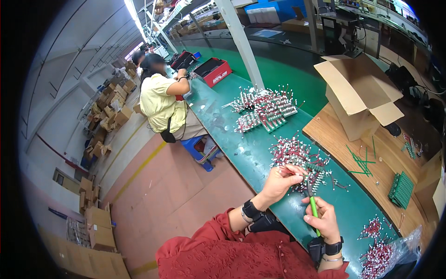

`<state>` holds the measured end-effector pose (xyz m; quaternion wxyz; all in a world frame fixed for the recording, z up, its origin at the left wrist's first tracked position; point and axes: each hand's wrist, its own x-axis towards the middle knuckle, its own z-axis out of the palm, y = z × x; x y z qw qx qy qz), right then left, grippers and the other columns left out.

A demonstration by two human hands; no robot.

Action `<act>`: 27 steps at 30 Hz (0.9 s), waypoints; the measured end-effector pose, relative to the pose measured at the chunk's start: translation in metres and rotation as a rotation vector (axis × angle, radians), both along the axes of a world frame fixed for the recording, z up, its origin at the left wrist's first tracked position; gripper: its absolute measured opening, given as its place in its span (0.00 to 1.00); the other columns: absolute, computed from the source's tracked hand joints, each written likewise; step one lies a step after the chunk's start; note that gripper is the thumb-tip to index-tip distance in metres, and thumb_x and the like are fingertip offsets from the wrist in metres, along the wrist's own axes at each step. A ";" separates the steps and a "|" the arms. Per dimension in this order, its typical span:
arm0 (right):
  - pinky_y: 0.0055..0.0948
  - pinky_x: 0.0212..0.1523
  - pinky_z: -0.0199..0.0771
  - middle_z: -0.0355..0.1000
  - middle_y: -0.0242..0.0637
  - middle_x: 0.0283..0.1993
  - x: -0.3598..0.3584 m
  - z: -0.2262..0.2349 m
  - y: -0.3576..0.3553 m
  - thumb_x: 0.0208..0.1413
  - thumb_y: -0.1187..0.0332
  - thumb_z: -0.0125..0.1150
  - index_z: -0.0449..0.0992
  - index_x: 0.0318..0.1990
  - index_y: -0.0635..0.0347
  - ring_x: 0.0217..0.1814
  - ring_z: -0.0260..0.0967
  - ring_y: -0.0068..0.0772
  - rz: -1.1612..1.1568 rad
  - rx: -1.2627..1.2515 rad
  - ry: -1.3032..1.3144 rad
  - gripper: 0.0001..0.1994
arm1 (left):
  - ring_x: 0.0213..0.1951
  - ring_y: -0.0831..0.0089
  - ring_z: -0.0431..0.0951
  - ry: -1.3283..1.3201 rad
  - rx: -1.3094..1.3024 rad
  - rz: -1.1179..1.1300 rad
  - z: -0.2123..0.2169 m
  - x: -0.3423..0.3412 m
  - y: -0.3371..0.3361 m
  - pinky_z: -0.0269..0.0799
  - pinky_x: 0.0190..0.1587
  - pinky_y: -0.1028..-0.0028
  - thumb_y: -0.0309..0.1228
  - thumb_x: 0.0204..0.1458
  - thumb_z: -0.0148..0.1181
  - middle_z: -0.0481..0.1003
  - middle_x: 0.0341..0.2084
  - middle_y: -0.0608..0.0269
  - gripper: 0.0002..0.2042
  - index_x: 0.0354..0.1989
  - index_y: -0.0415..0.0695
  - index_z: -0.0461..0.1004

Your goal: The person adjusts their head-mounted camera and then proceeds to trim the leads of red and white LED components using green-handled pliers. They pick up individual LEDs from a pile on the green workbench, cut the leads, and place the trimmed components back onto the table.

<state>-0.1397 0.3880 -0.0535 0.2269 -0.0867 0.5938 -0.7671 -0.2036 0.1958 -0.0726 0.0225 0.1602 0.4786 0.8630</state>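
My right hand (323,218) is closed round a slim green-handled tool (314,207), whose dark narrow head points up toward my left hand; its exact kind is not clear. With thumb and fingers pinched, my left hand (282,182) holds a red wire piece (289,170) at the tool's tip. Just beyond both hands lies a pile of small boards with red wires and white connector ends (297,152). Part of that pile is hidden by my left fingers. Farther along the bench, green boards studded with white-tipped red wires (265,109) are stacked.
The green bench (232,146) runs away to the far left, where a person in yellow (162,100) sits beside a red box (213,72). At right, a wooden board (344,135) carries an open carton (355,109) and green circuit boards (400,190). Bagged wires (377,258) lie near right.
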 end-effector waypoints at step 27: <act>0.26 0.25 0.63 0.63 0.32 0.25 0.000 -0.014 -0.004 0.35 0.67 0.65 0.68 0.47 0.60 0.23 0.60 0.26 -0.285 0.365 0.358 0.26 | 0.37 0.72 0.74 0.172 -0.491 0.160 0.020 -0.007 0.001 0.72 0.40 0.76 0.12 0.39 0.60 0.74 0.33 0.56 0.09 0.29 0.36 0.75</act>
